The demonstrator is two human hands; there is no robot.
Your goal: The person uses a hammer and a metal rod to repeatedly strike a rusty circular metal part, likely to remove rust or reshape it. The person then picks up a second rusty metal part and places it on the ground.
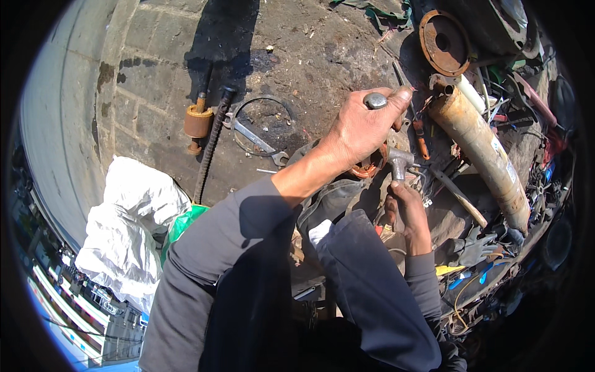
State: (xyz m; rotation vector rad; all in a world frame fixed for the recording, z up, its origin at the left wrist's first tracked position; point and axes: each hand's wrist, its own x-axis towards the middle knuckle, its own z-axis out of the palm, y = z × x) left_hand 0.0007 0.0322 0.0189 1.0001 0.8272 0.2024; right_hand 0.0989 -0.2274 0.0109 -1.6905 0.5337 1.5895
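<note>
My left hand grips an upright steel punch, its round top showing between thumb and fingers. Below it my right hand is closed on the handle of a steel hammer, the head just under my left hand. A round part with copper windings lies beneath my hands, partly hidden by my left hand and the hammer. An orange-handled screwdriver lies to the right, as does a wooden-handled tool.
To the left lie a double-ended spanner, a metal ring, a ribbed bar, a rusty bushing and a white sack. At right are a long rusty cylinder, a rusty disc, gloves and assorted scrap.
</note>
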